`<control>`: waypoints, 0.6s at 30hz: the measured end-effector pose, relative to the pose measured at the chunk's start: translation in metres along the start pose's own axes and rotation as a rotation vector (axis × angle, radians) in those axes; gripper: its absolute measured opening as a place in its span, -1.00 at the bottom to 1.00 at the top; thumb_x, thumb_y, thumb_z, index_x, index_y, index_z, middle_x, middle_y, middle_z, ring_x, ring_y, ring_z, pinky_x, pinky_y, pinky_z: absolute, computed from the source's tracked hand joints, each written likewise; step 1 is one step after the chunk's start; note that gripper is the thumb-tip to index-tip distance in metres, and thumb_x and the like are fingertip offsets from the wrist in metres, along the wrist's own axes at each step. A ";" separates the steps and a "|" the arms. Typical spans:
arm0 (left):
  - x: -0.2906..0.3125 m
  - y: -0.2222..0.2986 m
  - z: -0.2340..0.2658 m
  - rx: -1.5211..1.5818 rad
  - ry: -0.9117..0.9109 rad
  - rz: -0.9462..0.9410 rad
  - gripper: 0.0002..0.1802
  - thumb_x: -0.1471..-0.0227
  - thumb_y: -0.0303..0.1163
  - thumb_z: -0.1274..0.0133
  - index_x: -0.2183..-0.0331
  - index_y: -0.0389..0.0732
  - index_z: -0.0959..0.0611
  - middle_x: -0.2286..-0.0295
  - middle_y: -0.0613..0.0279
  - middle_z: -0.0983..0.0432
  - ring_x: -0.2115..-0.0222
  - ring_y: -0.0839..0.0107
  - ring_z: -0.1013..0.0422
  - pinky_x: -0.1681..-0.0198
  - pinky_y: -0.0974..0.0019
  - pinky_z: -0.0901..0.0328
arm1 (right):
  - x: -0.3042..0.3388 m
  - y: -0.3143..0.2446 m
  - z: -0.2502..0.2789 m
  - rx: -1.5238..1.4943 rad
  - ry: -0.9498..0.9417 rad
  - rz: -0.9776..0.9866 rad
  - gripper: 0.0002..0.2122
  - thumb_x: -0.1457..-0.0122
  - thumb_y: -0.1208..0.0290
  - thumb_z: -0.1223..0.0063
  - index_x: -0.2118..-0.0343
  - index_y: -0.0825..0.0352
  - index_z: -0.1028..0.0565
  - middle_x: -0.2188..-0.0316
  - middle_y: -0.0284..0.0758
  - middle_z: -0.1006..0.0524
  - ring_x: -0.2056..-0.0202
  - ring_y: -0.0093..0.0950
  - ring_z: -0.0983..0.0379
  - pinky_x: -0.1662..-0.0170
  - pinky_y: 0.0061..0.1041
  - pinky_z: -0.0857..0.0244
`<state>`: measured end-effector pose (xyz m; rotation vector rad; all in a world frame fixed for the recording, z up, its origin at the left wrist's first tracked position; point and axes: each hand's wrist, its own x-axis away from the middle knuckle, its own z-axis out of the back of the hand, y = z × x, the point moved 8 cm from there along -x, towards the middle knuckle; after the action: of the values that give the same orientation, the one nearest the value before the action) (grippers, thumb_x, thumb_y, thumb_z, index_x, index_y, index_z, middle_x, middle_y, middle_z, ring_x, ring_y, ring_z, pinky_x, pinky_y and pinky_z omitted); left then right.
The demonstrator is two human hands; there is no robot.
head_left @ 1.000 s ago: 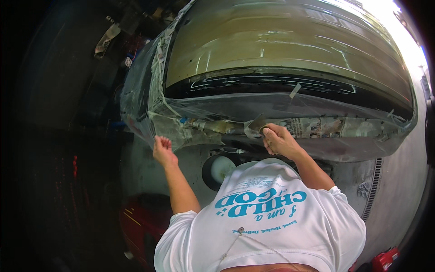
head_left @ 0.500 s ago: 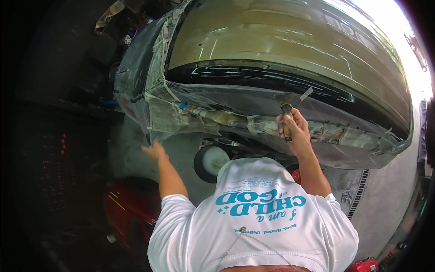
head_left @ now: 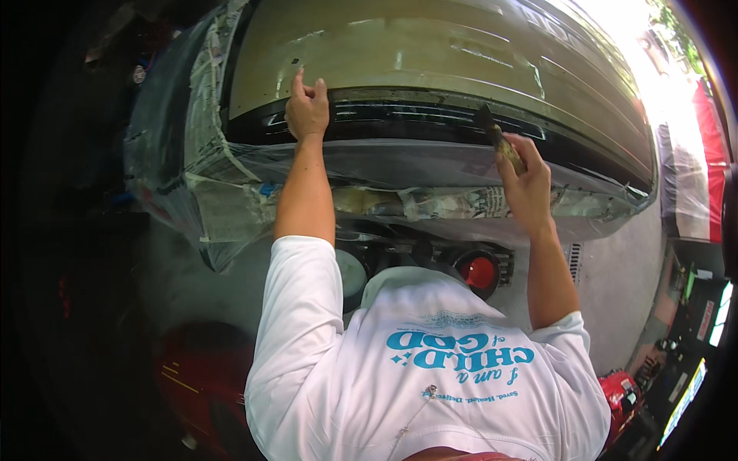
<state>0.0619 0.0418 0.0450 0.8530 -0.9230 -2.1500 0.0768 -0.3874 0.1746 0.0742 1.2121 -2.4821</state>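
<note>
My right hand [head_left: 527, 178] grips the handle of a putty knife [head_left: 509, 150], its dark blade pointing up and left over the black roof edge. Whether the blade touches the surface I cannot tell. My left hand [head_left: 308, 110] reaches over the roof's near edge on the left. Its index finger stretches toward a small dark spot [head_left: 295, 61] on the gold-brown car roof [head_left: 369, 50], and nothing shows in it. A glossy black strip [head_left: 400, 112] runs along the roof edge beneath both hands.
Clear plastic sheeting [head_left: 157, 115] and taped newspaper [head_left: 453, 203] cover the car's side. Below stand a round pale-topped container [head_left: 351, 275] and a dark round one, red inside [head_left: 478, 270]. A red vehicle [head_left: 200, 376] is at lower left, a lit screen [head_left: 684, 403] at lower right.
My left hand has risen from beside the plastic-covered corner to over the roof. The putty knife in my right hand has moved up to the black edge. The view has shifted.
</note>
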 end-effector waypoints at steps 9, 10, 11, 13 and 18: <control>-0.001 -0.003 -0.013 -0.068 0.016 -0.005 -0.40 -0.17 -0.12 -0.08 -0.21 -0.04 -0.49 0.44 0.13 -0.66 0.40 0.01 -0.63 0.28 -0.06 -0.49 | -0.093 0.072 -0.063 -0.304 -0.067 -0.355 -0.68 -0.36 0.14 -0.13 0.08 0.33 -0.64 0.31 -0.42 -0.64 0.49 -0.72 -0.39 0.47 -0.69 -0.22; -0.002 -0.005 -0.012 -0.069 0.007 0.013 -0.40 -0.16 -0.13 -0.08 -0.21 -0.04 -0.49 0.44 0.13 -0.66 0.40 0.01 -0.63 0.28 -0.06 -0.49 | -0.097 0.072 -0.066 -0.246 -0.089 -0.335 -0.68 -0.35 0.14 -0.14 0.09 0.33 -0.65 0.32 -0.43 -0.64 0.49 -0.72 -0.39 0.47 -0.69 -0.22; -0.002 -0.007 -0.011 -0.062 0.011 0.017 -0.41 -0.16 -0.14 -0.08 -0.21 -0.03 -0.49 0.44 0.14 -0.67 0.41 0.02 -0.63 0.28 -0.05 -0.49 | -0.101 0.072 -0.066 -0.187 -0.110 -0.314 -0.68 -0.35 0.14 -0.14 0.11 0.34 -0.66 0.34 -0.43 -0.64 0.50 -0.72 -0.39 0.46 -0.69 -0.22; -0.003 -0.008 -0.012 -0.044 0.016 0.023 -0.41 -0.16 -0.15 -0.07 -0.21 -0.01 -0.49 0.46 0.17 -0.67 0.41 0.02 -0.63 0.29 -0.04 -0.50 | -0.111 0.075 -0.060 -0.093 -0.139 -0.302 -0.67 -0.33 0.15 -0.15 0.12 0.36 -0.67 0.37 -0.43 -0.64 0.51 -0.71 -0.39 0.46 -0.67 -0.25; -0.002 -0.004 -0.009 -0.080 0.048 0.016 -0.40 -0.15 -0.17 -0.07 -0.22 -0.01 -0.47 0.47 0.20 -0.68 0.43 0.04 -0.64 0.30 -0.03 -0.51 | -0.135 0.092 -0.048 0.027 -0.214 -0.308 -0.66 -0.25 0.16 -0.21 0.13 0.37 -0.71 0.44 -0.43 -0.63 0.55 -0.68 -0.38 0.45 -0.60 -0.29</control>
<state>0.0684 0.0420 0.0381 0.8512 -0.8123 -2.1290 0.2288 -0.3602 0.1041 -0.3891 1.1723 -2.6804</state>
